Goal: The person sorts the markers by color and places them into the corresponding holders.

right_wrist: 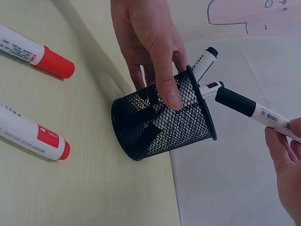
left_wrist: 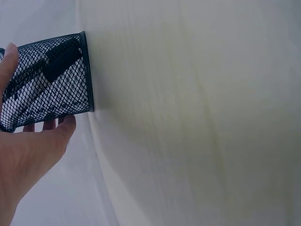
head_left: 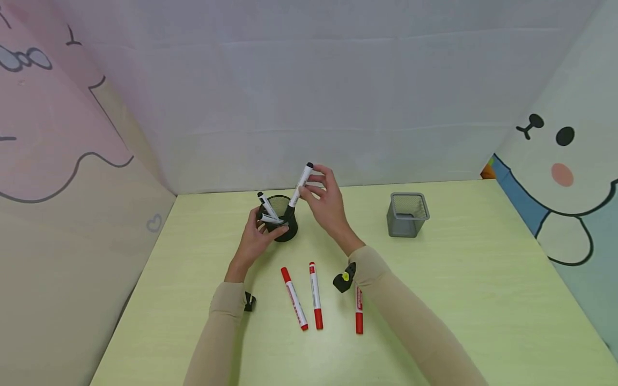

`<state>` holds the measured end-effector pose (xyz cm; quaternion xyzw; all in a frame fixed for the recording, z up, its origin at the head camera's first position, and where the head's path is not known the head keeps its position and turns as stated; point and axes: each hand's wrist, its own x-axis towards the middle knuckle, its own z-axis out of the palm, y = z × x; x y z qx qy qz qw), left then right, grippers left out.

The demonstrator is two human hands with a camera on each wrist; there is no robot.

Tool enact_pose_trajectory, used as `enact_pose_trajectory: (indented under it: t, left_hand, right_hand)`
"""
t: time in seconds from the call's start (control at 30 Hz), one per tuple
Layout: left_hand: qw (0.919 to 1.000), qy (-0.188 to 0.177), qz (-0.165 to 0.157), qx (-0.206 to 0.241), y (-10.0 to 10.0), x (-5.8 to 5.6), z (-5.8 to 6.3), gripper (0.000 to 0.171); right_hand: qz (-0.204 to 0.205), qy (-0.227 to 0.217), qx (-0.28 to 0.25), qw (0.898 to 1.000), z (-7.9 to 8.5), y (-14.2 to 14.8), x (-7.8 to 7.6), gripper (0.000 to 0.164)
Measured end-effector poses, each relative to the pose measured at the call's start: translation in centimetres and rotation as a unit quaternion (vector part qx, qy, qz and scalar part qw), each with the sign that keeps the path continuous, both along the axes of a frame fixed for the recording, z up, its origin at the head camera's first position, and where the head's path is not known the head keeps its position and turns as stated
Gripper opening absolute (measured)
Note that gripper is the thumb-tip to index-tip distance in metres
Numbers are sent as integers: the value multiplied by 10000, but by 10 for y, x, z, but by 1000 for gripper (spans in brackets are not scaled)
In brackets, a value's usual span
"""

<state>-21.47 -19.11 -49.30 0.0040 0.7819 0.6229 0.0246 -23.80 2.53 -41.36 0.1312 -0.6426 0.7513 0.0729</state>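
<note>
A round black mesh pen cup (head_left: 290, 231) stands at the back of the table, held by my left hand (head_left: 252, 240) with the thumb on its near side. Two white markers (right_wrist: 204, 64) with their ends sticking out lean in the cup; their black caps show through the mesh in the right wrist view. Above the cup's right side, my right hand (head_left: 329, 206) pinches a black-capped white marker (head_left: 302, 182). That marker is tilted, its large black cap (right_wrist: 235, 101) pointing down at the cup's mouth. The left wrist view shows fingers behind the mesh wall.
Two red-capped markers, one slanted (head_left: 294, 298) and one straighter (head_left: 316, 295), lie on the pale table (head_left: 483, 300) in front of the cup. A third red marker (head_left: 359, 316) lies partly under the right forearm. Back right stands a square grey mesh holder (head_left: 404, 227).
</note>
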Motion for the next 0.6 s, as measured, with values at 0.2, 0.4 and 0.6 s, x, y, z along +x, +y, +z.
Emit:
enact_pose_trajectory:
  t: [0.2,0.4,0.6]
  left_hand:
    - [10000,3,-18,7,1,2,4,89]
    - [9999,-142,-65,1,4,4,15,88]
    - [9999,0,-62,106,1,-2,-1,90]
  right_hand:
    - [-220,84,389,9990,-6,-7,-5,54]
    - [-138,249,879,9957,-12,-14,-7,52]
    - [108,347,1189,9922,-18,-20,-8,51]
